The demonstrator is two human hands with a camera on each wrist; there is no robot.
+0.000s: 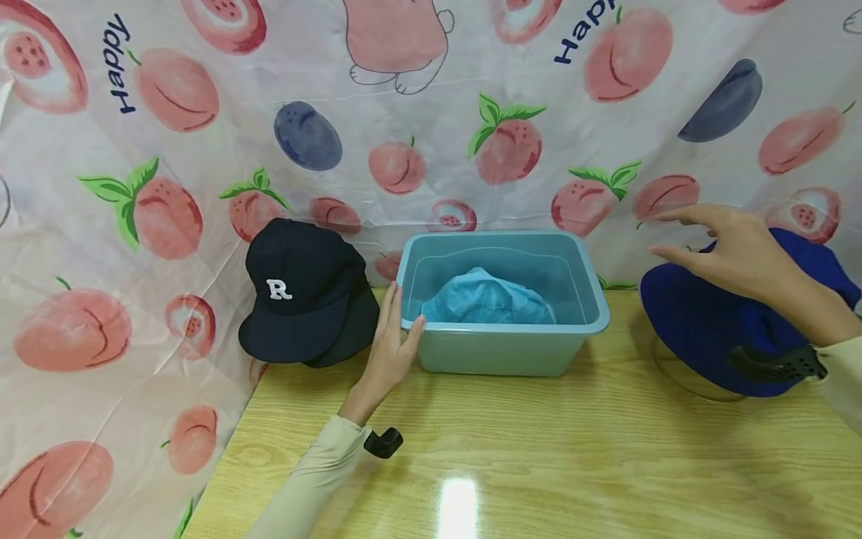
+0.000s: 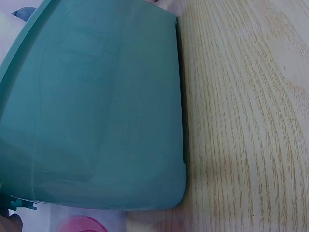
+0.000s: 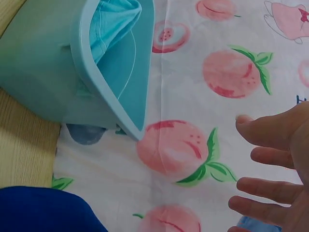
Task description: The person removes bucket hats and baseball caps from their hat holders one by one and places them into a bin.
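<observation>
My left hand (image 1: 389,348) rests against the left front corner of a teal plastic bin (image 1: 498,352), fingers straight along its rim. A light-blue fabric cap (image 1: 485,299) lies inside the bin. My right hand (image 1: 741,254) is raised over a royal-blue brimmed hat (image 1: 700,329) on the right, thumb and fingers spread apart, holding nothing. In the right wrist view the spread fingers (image 3: 265,189) show against the cloth, with the blue hat's edge (image 3: 43,212) at the lower left. The bin's wall (image 2: 111,106) fills much of the left wrist view.
A black cap (image 1: 303,292) with a white R stands left of the bin. Under the blue hat a thin ring-shaped base (image 1: 703,395) shows. The wooden table (image 1: 539,457) meets a fruit-print cloth (image 1: 431,202) hanging behind and along the left.
</observation>
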